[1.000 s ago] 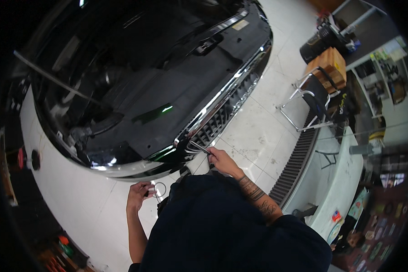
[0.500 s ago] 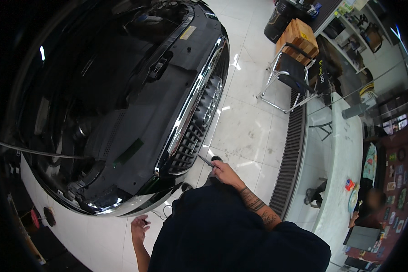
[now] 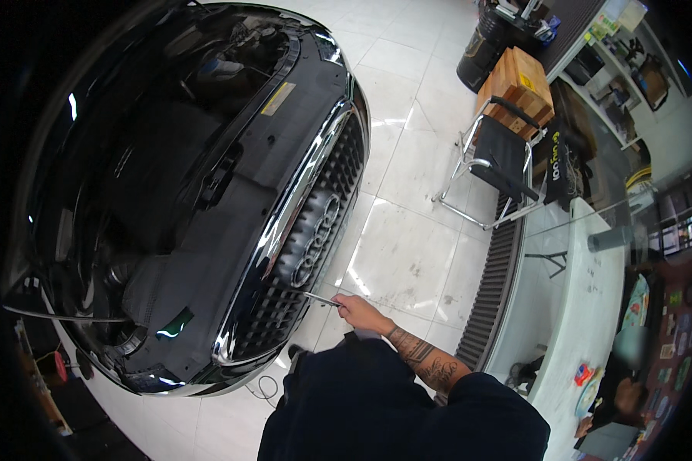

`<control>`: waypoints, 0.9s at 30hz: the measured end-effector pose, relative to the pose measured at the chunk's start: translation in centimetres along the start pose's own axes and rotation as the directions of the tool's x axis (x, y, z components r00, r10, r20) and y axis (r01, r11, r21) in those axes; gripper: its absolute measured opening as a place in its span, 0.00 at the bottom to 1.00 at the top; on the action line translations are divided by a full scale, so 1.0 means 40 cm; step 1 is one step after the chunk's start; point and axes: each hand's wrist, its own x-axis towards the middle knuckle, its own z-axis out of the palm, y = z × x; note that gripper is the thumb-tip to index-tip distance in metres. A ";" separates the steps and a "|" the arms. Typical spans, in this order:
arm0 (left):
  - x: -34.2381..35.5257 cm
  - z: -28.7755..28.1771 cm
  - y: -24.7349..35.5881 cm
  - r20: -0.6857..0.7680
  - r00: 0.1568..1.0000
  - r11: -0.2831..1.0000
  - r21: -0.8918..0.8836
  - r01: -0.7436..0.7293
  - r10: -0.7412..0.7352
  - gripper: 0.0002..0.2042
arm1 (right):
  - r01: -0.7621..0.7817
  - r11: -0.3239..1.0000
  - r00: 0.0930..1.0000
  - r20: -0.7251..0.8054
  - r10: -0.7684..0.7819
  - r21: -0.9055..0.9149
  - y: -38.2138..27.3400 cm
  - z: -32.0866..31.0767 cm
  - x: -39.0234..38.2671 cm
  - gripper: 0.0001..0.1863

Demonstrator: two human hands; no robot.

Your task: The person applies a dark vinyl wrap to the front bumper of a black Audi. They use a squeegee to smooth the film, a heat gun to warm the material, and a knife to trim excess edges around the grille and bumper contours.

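My right hand (image 3: 360,313) is closed on a slim grey metal tool (image 3: 321,298) whose exact kind I cannot make out. The tool points left, its tip at the dark grille (image 3: 269,311) of a black car, just below the silver emblem (image 3: 307,257). Whether the tip touches the grille I cannot tell. Behind the chrome strip, the hood is up and a black plastic cover panel (image 3: 234,207) lies over the front of the engine bay. A shiny dark green piece (image 3: 175,324) rests on that panel. My left hand is out of view.
A thin prop rod (image 3: 69,316) stands at the car's left side. On the pale tiles lies a looped cable (image 3: 264,389). To the right are a folding chair (image 3: 504,157), a wooden box (image 3: 515,84), a dark floor grate (image 3: 490,300) and a white counter (image 3: 565,338) with a person behind it.
My right hand has moved a little left and down in the picture, the tool still in it. My left hand has left the view. The car appears shifted left as the view turned.
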 end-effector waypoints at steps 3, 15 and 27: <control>-0.041 0.075 0.065 0.023 1.000 0.999 -0.032 0.013 -0.012 0.09 | 0.042 0.999 0.999 0.035 -0.042 -0.007 0.045 -0.078 0.037 0.15; -0.389 0.146 -0.506 0.141 0.955 0.964 0.005 -0.266 0.262 0.18 | -0.021 0.956 0.946 0.314 -0.076 0.294 0.026 -0.096 0.129 0.14; -0.652 0.598 -0.366 0.272 0.910 0.618 -0.669 0.413 -0.313 0.05 | 0.197 0.980 0.636 0.761 -0.126 -0.003 -0.186 0.062 0.156 0.13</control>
